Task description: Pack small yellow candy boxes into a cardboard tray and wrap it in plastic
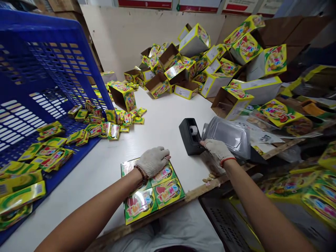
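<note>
A flat pack of green and yellow candy boxes (169, 191) in glossy clear wrap lies at the table's front edge. My left hand (153, 161), in a white knit glove with bare fingertips, rests on top of it, fingers stretched out to the right. Farther right stands a black tape dispenser (187, 138) with a white-cored roll. My right hand (217, 151), gloved too, reaches its front end with thumb and forefinger pinched at the tape outlet. The strip of tape itself is too small to make out. Beside that hand sit stacked clear plastic covers (228, 134).
A tipped blue crate (86, 66) at left spills small candy boxes (96, 130) onto the white table (157, 122). Open display cartons (183, 89) pile up at the back and right. Peanuts (212, 175) lie near the wooden front edge. More packed boxes (319, 199) stand lower right.
</note>
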`<move>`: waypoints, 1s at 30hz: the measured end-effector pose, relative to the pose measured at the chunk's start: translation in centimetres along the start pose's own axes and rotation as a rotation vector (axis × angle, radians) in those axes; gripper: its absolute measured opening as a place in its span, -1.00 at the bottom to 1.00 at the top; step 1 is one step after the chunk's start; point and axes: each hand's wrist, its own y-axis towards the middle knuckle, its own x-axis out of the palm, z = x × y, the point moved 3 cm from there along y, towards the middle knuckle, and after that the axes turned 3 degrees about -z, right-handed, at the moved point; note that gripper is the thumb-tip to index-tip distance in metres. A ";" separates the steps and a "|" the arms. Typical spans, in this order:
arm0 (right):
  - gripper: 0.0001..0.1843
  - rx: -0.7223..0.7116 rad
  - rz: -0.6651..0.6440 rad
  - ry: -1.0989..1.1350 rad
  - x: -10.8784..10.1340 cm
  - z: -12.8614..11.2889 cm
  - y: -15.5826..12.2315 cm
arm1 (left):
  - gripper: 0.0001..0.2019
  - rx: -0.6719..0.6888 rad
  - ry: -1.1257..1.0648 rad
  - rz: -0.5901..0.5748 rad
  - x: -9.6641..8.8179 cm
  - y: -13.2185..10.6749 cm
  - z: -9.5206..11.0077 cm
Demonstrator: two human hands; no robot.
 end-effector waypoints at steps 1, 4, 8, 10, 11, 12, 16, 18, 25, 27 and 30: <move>-0.65 0.007 0.006 0.016 -0.2 -0.2 -0.1 | -0.69 -0.003 0.003 0.004 0.0 0.0 0.0; -0.69 0.059 0.070 0.072 -1.1 -0.8 -1.0 | -0.69 -0.010 0.007 0.006 0.0 0.0 0.0; -0.65 0.153 0.128 0.224 -1.3 -1.1 -4.1 | -0.69 -0.016 -0.002 0.000 0.1 0.0 0.0; -0.62 0.259 0.092 0.430 -0.3 -0.6 -5.7 | -0.69 -0.016 -0.009 0.003 0.1 0.1 -0.1; -0.60 0.309 0.065 0.530 0.5 -0.3 -6.4 | -0.69 -0.013 -0.013 0.003 0.2 0.1 -0.1; -0.59 0.354 0.038 0.613 1.3 0.1 -6.8 | -0.69 -0.012 -0.016 0.004 0.2 0.1 -0.2; -0.52 0.418 -0.036 0.692 3.5 1.5 -7.3 | -0.70 -0.016 -0.020 0.006 0.1 0.1 -0.1; -0.48 0.407 -0.090 0.703 3.3 2.0 -7.3 | -0.70 -0.020 -0.016 0.001 0.0 0.1 -0.1; -0.41 -0.168 -0.770 0.686 0.9 -3.7 -6.6 | -0.68 -0.034 -0.006 -0.013 -0.1 -0.1 0.1; -0.45 -0.297 -0.972 0.683 1.3 -6.3 -6.1 | -0.68 -0.032 -0.001 -0.015 0.0 0.0 0.1; -0.49 -0.393 -1.170 0.642 2.7 -9.2 -5.1 | -0.67 -0.030 0.016 -0.013 0.1 0.0 0.1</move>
